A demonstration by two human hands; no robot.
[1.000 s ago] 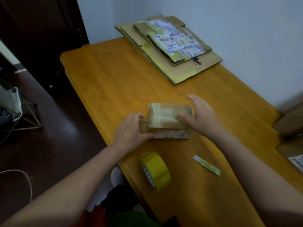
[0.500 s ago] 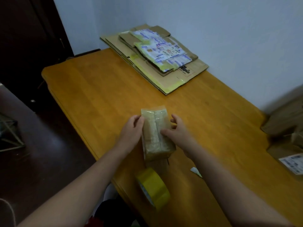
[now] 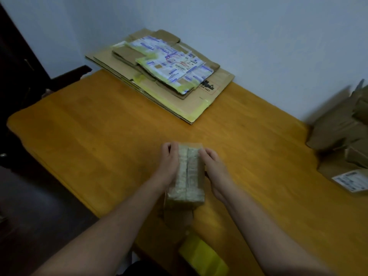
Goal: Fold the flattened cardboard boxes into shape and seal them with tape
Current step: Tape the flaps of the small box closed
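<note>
A small folded cardboard box (image 3: 188,174), taped along its top seam, is lifted a little above the wooden table (image 3: 99,126), its long side pointing away from me. My left hand (image 3: 168,164) grips its left side and my right hand (image 3: 214,166) grips its right side, fingers curled onto the far top edge. A roll of yellow tape (image 3: 203,255) lies near the table's front edge, below the box. A stack of flattened cardboard boxes (image 3: 165,76) with printed labels rests at the far end against the wall.
Several brown cardboard boxes (image 3: 342,132) and one with a white label (image 3: 350,180) crowd the right edge. The table's left edge drops to a dark floor (image 3: 29,206). A dark door (image 3: 18,62) stands at far left.
The box was turned from lying crosswise to pointing away from me and lifted off the table. Both hands shifted onto its long sides. The view tilted up and the tape roll slid lower in the frame.
</note>
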